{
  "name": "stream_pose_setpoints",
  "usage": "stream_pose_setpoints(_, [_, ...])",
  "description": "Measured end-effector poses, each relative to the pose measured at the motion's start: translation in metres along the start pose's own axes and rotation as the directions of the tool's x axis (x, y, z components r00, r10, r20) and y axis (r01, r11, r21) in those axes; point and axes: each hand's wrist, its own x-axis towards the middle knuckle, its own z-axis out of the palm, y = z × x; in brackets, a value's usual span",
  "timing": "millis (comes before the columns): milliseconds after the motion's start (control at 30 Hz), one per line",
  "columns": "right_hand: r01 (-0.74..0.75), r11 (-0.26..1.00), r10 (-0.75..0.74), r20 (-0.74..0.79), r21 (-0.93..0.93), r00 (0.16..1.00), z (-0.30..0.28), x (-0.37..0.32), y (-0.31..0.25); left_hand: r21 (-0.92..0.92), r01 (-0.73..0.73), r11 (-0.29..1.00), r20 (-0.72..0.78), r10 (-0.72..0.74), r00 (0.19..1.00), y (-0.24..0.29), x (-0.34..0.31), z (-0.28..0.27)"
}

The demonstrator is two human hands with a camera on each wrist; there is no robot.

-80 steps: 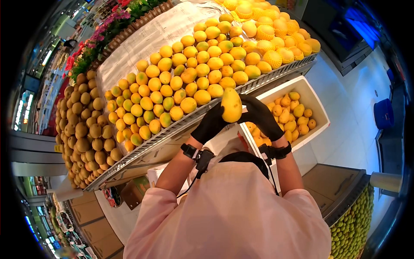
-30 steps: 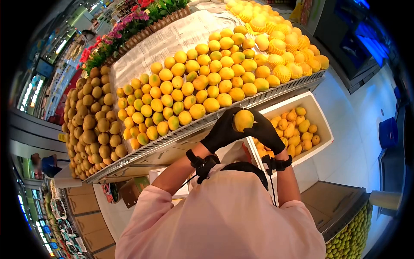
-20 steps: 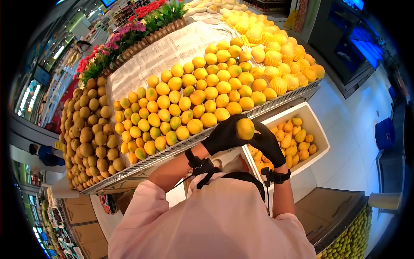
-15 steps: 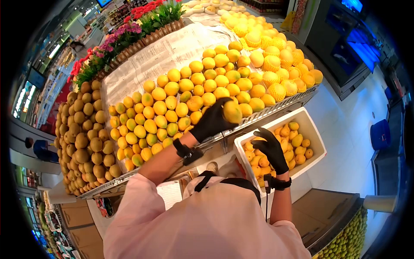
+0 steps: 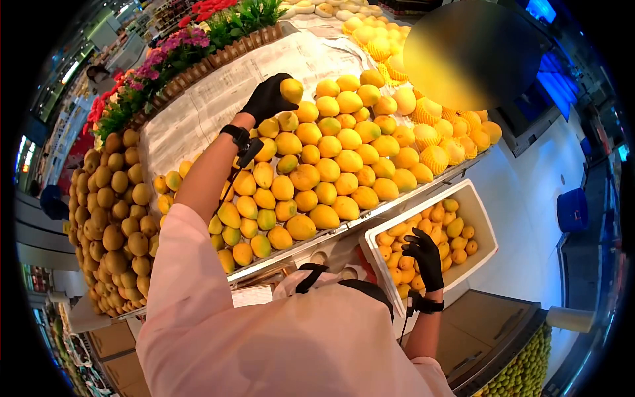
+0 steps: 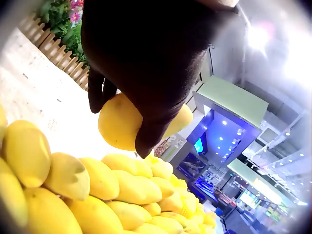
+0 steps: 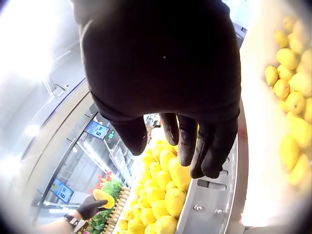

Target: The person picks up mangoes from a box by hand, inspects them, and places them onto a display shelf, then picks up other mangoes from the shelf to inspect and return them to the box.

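Observation:
My gloved left hand [image 5: 268,100] grips a yellow mango [image 5: 292,90] over the back left edge of the mango pile [image 5: 329,145]. In the left wrist view, thumb and fingers curl round that mango [image 6: 117,124], which overlaps the rows of mangoes below it. The black-gloved right hand [image 5: 425,257] hovers over a white foam box [image 5: 491,228] of yellow mangoes [image 5: 456,228], its fingers loosely bent. Nothing shows between the right fingers [image 7: 187,141] in the right wrist view.
White paper [image 5: 218,99] lines the display behind the pile. Brown round fruit [image 5: 109,218] is heaped at left, net-wrapped yellow fruit [image 5: 433,159] at right. A little picket fence [image 5: 218,63] with flowers borders the back. A dark and yellow blurred round shape [image 5: 469,56] hides the upper right.
Both hands first held the mango together near the box. The right hand let go and moved down over the box; the left carried the mango up and left across the pile.

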Motion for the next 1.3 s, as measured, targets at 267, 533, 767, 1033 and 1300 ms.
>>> stream_pose_setpoints(267, [-0.072, 0.997, 0.075, -0.171, 0.02, 0.983, 0.006, 0.001, 0.012, 0.078, 0.018, 0.997, 0.216, -0.034, 0.976, -0.07, 0.07, 0.023])
stream_pose_setpoints(533, [-0.074, 0.996, 0.084, -0.272, 0.047, 0.958, 0.011, -0.023, 0.024, 0.093, -0.006, 0.996, 0.371, -0.029, 0.928, -0.098, 0.099, 0.064])
stream_pose_setpoints(767, [-0.095, 0.991, 0.119, -0.305, 0.094, 0.945, 0.006, -0.028, 0.041, 0.186, -0.098, 0.978, 0.469, 0.0, 0.883, -0.101, 0.107, 0.077])
stream_pose_setpoints(1033, [-0.109, 0.992, 0.125, -0.306, 0.069, 0.944, 0.001, -0.028, 0.043, 0.055, -0.037, 0.998, 0.52, 0.003, 0.854, -0.114, 0.099, 0.066])
stream_pose_setpoints(1300, [-0.165, 0.986, 0.163, -0.31, 0.019, 0.937, -0.021, -0.038, 0.055, -0.019, 0.136, 0.991, 0.319, -0.123, 0.94, -0.101, 0.082, 0.05])
